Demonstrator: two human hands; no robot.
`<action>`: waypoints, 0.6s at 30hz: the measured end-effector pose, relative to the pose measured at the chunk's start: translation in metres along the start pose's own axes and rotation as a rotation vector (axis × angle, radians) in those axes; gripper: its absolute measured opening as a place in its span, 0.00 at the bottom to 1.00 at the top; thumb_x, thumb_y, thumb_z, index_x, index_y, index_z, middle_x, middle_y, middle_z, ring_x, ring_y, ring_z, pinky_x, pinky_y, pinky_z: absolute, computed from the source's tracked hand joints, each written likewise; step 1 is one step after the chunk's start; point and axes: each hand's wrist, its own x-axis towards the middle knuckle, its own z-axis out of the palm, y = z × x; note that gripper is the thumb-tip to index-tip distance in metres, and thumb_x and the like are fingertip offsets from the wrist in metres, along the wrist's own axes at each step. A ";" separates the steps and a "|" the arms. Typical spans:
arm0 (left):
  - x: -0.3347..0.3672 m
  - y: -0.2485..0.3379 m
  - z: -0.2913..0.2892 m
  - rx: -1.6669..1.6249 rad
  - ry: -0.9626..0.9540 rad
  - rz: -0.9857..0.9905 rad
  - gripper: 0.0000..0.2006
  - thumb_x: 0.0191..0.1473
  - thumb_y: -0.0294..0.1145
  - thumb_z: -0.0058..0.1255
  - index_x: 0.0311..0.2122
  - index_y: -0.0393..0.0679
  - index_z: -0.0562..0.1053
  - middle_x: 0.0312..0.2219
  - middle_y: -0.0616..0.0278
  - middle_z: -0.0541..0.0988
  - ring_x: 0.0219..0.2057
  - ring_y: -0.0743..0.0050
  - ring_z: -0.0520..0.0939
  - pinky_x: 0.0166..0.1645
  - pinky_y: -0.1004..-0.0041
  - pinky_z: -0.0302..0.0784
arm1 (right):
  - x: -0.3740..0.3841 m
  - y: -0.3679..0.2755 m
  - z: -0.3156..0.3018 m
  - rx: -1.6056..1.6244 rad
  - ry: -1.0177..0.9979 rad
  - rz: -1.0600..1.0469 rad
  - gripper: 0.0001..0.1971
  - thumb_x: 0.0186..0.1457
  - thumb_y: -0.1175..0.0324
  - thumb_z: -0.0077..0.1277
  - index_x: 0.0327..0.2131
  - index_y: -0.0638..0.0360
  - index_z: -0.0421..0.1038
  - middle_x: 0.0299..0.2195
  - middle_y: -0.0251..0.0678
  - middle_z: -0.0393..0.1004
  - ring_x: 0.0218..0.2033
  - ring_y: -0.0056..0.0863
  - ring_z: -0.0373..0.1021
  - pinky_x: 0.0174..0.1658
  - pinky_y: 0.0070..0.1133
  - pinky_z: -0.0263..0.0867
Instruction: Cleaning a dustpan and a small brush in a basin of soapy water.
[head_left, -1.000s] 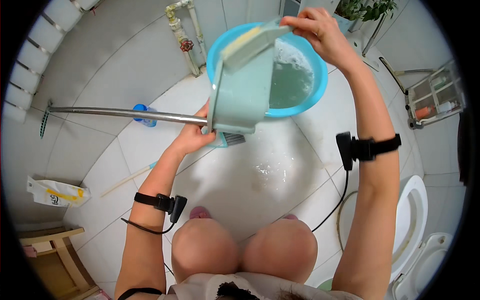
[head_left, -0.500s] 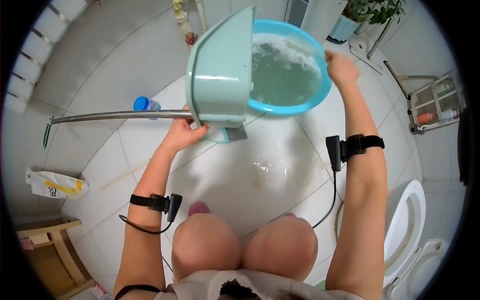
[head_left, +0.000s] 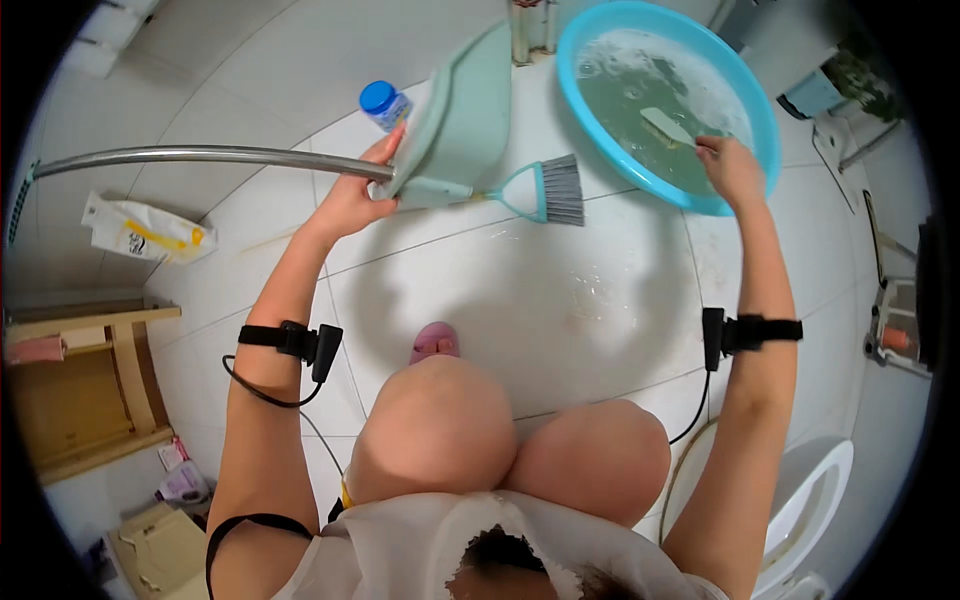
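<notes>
My left hand (head_left: 358, 203) is closed around the base of a pale green dustpan (head_left: 475, 115), where its long metal handle (head_left: 230, 156) joins the scoop. The dustpan is held tilted above the tiles, its handle stretching out to the left. My right hand (head_left: 733, 172) grips a small pale scrubbing brush (head_left: 667, 127) over a blue basin (head_left: 655, 183). Greenish, sudsy water (head_left: 625, 115) fills the basin, and the brush is at or just above its surface. Beside the dustpan shows a broom head (head_left: 560, 190) with grey bristles, its handle mostly hidden.
A blue-lidded jar (head_left: 384, 104) stands behind my left hand. At the left are a white and yellow packet (head_left: 150, 230) and a wooden stand (head_left: 140, 400). A toilet (head_left: 825, 500) is at the lower right, and a wire rack (head_left: 895, 335) stands by the right wall.
The view has shifted, so the basin appears farther right. My right hand has moved from the basin's rim to over the water with the brush. The dustpan has turned, and more of the broom head shows.
</notes>
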 end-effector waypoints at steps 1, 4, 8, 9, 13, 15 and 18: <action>-0.009 -0.015 -0.005 0.096 -0.033 0.088 0.45 0.33 0.15 0.45 0.61 0.56 0.49 0.59 0.64 0.52 0.61 0.63 0.51 0.61 0.65 0.53 | -0.001 -0.005 -0.003 0.105 0.048 -0.060 0.14 0.51 0.59 0.45 0.41 0.47 0.73 0.36 0.41 0.74 0.39 0.39 0.70 0.40 0.30 0.65; -0.016 -0.042 -0.002 0.246 -0.063 0.207 0.45 0.31 0.14 0.45 0.60 0.54 0.51 0.58 0.60 0.55 0.59 0.56 0.55 0.60 0.65 0.54 | 0.000 -0.007 -0.001 0.330 0.073 -0.105 0.15 0.51 0.58 0.46 0.41 0.49 0.72 0.35 0.44 0.74 0.38 0.39 0.70 0.40 0.28 0.64; -0.008 -0.061 0.000 0.388 -0.124 0.154 0.43 0.29 0.13 0.44 0.58 0.53 0.56 0.54 0.55 0.61 0.56 0.53 0.60 0.60 0.63 0.54 | -0.013 -0.021 0.003 0.242 -0.015 -0.075 0.16 0.50 0.58 0.48 0.41 0.52 0.72 0.33 0.48 0.74 0.35 0.39 0.71 0.39 0.27 0.64; -0.003 -0.063 0.002 0.465 -0.149 0.118 0.43 0.29 0.13 0.45 0.58 0.53 0.56 0.54 0.55 0.61 0.55 0.52 0.60 0.60 0.63 0.55 | -0.014 -0.019 0.007 0.238 -0.014 -0.072 0.16 0.50 0.58 0.48 0.41 0.52 0.72 0.33 0.48 0.74 0.35 0.39 0.71 0.39 0.27 0.64; 0.014 -0.077 0.000 0.626 -0.206 0.106 0.42 0.33 0.13 0.47 0.58 0.55 0.55 0.54 0.57 0.61 0.55 0.51 0.59 0.59 0.59 0.54 | -0.016 -0.018 0.017 0.272 -0.055 -0.024 0.17 0.49 0.59 0.50 0.41 0.55 0.72 0.32 0.47 0.74 0.34 0.37 0.71 0.38 0.27 0.64; 0.021 -0.081 0.002 0.664 -0.243 0.141 0.41 0.34 0.13 0.47 0.58 0.56 0.55 0.55 0.58 0.60 0.56 0.52 0.59 0.59 0.57 0.54 | -0.017 -0.013 0.022 0.287 -0.075 -0.011 0.17 0.49 0.59 0.50 0.41 0.57 0.72 0.31 0.47 0.74 0.33 0.37 0.71 0.38 0.26 0.64; 0.027 -0.089 -0.002 0.768 -0.292 0.121 0.40 0.36 0.14 0.46 0.58 0.58 0.55 0.56 0.62 0.57 0.57 0.52 0.58 0.59 0.56 0.53 | -0.018 -0.007 0.031 0.304 -0.094 0.001 0.17 0.49 0.59 0.50 0.41 0.58 0.72 0.30 0.47 0.74 0.32 0.36 0.71 0.37 0.26 0.64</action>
